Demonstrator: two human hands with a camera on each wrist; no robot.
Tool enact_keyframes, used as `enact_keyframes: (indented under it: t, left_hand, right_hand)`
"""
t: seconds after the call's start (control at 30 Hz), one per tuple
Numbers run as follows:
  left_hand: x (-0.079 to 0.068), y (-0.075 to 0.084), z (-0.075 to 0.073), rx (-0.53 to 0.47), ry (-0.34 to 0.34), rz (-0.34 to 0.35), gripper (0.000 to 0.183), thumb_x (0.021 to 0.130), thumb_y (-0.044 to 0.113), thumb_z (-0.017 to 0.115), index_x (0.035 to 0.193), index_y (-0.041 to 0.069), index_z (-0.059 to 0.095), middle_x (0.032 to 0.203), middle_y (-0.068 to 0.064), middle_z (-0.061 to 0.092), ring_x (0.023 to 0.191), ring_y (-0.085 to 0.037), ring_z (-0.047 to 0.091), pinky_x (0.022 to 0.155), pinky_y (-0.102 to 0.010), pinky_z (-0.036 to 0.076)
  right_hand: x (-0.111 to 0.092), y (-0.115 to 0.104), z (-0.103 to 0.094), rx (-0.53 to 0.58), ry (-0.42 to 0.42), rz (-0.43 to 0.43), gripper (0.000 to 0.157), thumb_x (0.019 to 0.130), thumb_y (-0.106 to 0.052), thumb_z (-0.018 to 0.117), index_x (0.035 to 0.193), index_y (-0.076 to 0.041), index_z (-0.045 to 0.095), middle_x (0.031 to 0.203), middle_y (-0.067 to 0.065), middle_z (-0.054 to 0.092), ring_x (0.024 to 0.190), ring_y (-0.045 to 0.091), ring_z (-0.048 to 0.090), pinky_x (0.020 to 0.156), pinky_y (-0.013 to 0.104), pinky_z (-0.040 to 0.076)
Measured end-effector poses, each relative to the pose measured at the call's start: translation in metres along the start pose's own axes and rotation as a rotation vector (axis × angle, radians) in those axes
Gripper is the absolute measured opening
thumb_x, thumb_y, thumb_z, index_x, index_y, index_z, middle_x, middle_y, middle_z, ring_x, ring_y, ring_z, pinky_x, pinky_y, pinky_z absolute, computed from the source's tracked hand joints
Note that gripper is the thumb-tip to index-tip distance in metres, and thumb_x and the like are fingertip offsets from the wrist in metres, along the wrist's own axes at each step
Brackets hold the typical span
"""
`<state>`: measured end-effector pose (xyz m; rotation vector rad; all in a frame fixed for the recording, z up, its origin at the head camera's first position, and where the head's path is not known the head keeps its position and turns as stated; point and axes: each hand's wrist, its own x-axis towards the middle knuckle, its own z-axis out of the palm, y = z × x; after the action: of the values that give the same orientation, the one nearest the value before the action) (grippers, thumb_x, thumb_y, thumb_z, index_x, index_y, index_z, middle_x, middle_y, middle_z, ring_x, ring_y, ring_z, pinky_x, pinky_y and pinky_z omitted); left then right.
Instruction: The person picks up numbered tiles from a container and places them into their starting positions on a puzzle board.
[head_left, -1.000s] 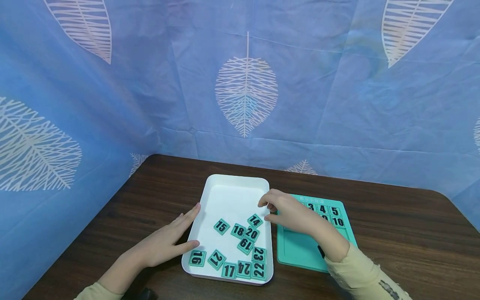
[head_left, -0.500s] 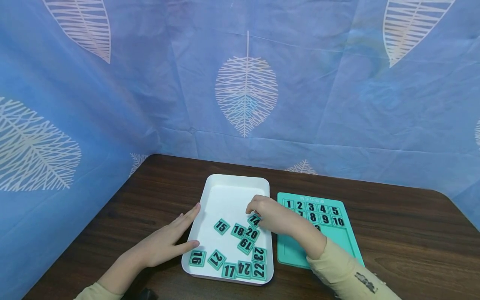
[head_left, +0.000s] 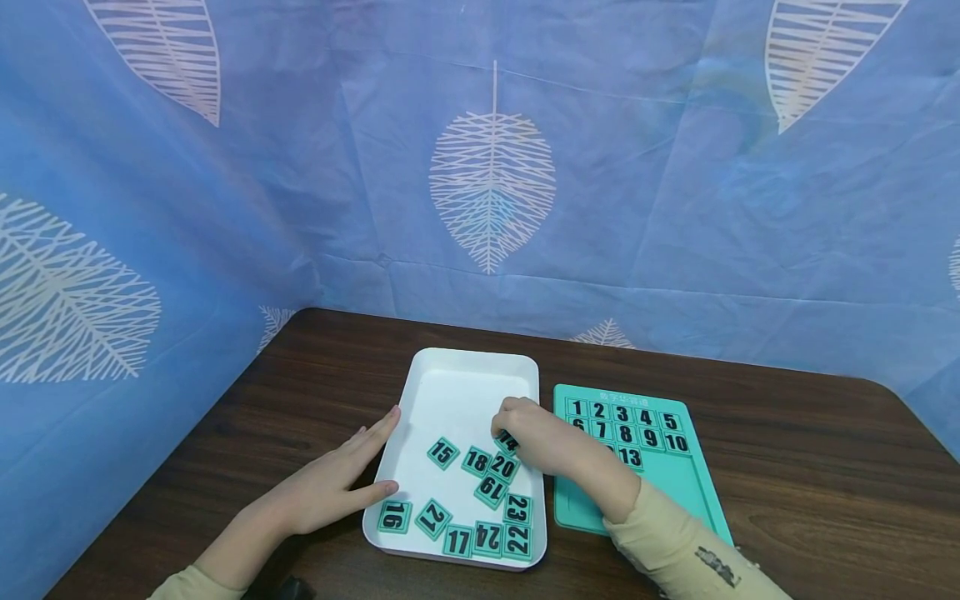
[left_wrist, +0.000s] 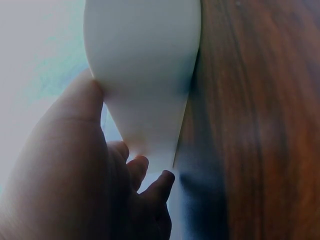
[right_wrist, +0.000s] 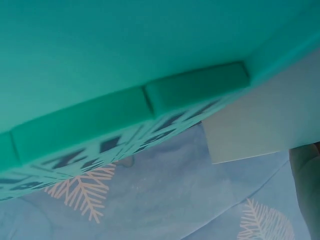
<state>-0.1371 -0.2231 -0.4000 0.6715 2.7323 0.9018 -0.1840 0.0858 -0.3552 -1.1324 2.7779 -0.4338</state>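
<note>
Compared with one second ago, the right hand (head_left: pixel 542 437) has gone further to the left, from the tray's right rim to tile 14 (head_left: pixel 507 443), so that more numbers of the board are uncovered; the left hand (head_left: pixel 337 483) and the tray (head_left: pixel 457 387) keep their places. Behind everything hangs a blue cloth (head_left: pixel 675 208) with pale leaves, and before it is the dark wooden table (head_left: pixel 810 450). On this table lies the white tray, whose long axis runs away from the person. Just beside it, at the right, is the green board (head_left: pixel 671 483); numbers 1 to 5 make its far row, and 13 is seen lower down. The left hand is spread, with the fingers straight along the tray's left side and the thumb on the rim, near tile 16 (head_left: pixel 394 517). The right hand has its fingers curled down at tile 14; its thumb is hidden, so I cannot tell whether it pinches the tile. This tile is in the right half of the tray, just beyond tile 20 (head_left: pixel 503 467). It lies turned, its sides oblique to those of the tray; because fingers cover a part, I cannot tell its long axis.
</note>
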Motion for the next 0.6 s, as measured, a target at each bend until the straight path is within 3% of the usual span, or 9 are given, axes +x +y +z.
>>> enact_keyframes:
  t: [0.37,0.6]
  left_hand:
    - [0.001,-0.001,0.000,0.002,-0.007,0.009,0.084,0.091,0.058,0.052,0.154,0.035,0.001,0.157,0.016,0.007,0.144,-0.026,0.011,0.110,-0.056,0.022]
    - [0.001,-0.002,0.000,0.001,-0.005,0.005,0.084,0.091,0.058,0.053,0.154,0.035,0.002,0.156,0.016,0.007,0.144,-0.025,0.010,0.111,-0.056,0.021]
  right_hand:
    - [-0.006,-0.002,-0.007,0.025,0.078,-0.008,0.027,0.080,0.012,0.066,0.103,-0.002,0.069,0.096,0.006,0.059,0.091,0.020,0.054,0.075,0.032,0.051]
    - [-0.023,0.000,-0.023,0.012,0.123,-0.011,0.027,0.080,0.007,0.069,0.104,-0.004,0.067,0.103,0.006,0.060,0.094,0.021,0.053,0.077,0.034,0.051]
